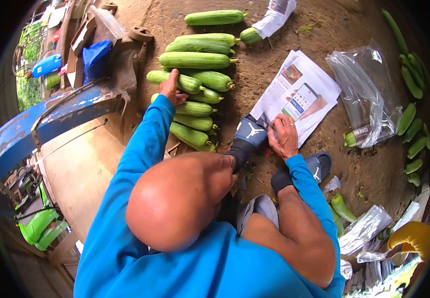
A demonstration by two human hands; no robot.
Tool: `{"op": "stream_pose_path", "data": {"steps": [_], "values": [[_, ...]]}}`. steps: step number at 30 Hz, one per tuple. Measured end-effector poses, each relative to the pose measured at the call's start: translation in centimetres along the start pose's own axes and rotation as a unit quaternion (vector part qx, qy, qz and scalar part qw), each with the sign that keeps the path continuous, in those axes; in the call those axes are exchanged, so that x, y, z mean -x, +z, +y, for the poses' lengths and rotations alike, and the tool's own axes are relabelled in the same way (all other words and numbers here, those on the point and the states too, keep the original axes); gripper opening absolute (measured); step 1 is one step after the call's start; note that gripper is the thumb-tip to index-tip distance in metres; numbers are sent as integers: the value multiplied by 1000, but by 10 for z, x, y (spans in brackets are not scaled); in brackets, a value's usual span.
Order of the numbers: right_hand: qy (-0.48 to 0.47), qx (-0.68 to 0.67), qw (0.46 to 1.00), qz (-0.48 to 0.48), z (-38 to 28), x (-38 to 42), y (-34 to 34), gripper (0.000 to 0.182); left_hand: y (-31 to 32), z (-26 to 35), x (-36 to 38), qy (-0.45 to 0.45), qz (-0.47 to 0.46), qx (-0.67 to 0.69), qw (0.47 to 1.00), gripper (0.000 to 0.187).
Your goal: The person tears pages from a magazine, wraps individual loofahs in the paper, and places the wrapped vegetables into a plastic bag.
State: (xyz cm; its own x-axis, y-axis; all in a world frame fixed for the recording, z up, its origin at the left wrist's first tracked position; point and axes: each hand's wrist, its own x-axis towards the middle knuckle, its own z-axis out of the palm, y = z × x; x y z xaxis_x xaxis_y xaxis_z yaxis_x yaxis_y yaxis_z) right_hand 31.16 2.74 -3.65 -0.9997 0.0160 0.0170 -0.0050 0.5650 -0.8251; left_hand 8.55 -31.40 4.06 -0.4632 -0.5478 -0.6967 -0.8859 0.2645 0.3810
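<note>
While left hand (172,90) touches gourd (189,83), grip of right hand (285,137) unclear

The shirt (225,263) is bright blue, plain and softly creased, with full-length sleeves (143,134) in the same colour. The left hand (173,90) and right hand (284,138) are bare. The shorts (263,208) are pale grey and loose. The socks (242,153) are black and tight-fitting. The slides (326,163) are dark blue, a broad strap (243,135) on each marked with a white leaping figure (254,130). The head (164,203) is smooth, round and bare.
</note>
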Motion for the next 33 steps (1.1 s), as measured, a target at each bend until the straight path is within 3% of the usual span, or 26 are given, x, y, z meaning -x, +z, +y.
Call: {"op": "stream_pose_path", "data": {"steps": [4,6,10,11,12,15,17,20,21,22,23,24,26,27,29,30,32,33], "values": [[-2,-24,1000,10,3,2,-7,18,-12,1,1,-7,-39,56,998,76],[-1,-26,999,19,6,2,-13,18,-13,8,44,33,-62,187,980,58],[38,-28,995,89,8,-1,-24,14,-61,4,31,17,-232,424,875,44],[50,-34,994,95,9,-1,-25,13,-55,6,51,57,-143,406,901,42],[63,-38,992,101,11,0,-28,13,-52,13,66,52,-152,401,902,42],[-14,-3,997,72,12,-3,-31,15,-36,28,109,224,-161,217,936,41],[-74,32,996,31,15,-3,-28,17,-21,37,129,338,-171,96,920,44],[-111,58,992,-20,14,-5,-22,14,31,53,133,438,-197,-189,857,55],[-107,63,992,-17,11,-7,-20,14,58,54,133,488,-238,-247,803,56],[-112,85,990,-28,8,-8,-19,12,83,59,144,470,-285,-322,771,61],[-116,107,987,-39,7,-9,-18,11,107,54,138,541,-333,-335,696,63],[-109,112,987,-34,5,-11,-20,11,128,56,143,514,-399,-361,668,63],[-123,130,984,-9,3,-7,-21,10,166,55,147,533,-427,-467,562,64],[-113,144,983,-16,4,-4,-21,9,181,54,146,534,-437,-467,553,64],[-111,153,982,2,4,0,-27,9,206,44,141,591,-452,-502,440,64],[-121,157,980,19,4,3,-30,9,215,40,138,590,-459,-500,436,64],[-104,181,978,2,7,9,-35,9,230,35,130,638,-446,-511,364,65],[-97,195,976,-3,8,9,-37,11,235,33,125,636,-452,-512,359,66]]}}
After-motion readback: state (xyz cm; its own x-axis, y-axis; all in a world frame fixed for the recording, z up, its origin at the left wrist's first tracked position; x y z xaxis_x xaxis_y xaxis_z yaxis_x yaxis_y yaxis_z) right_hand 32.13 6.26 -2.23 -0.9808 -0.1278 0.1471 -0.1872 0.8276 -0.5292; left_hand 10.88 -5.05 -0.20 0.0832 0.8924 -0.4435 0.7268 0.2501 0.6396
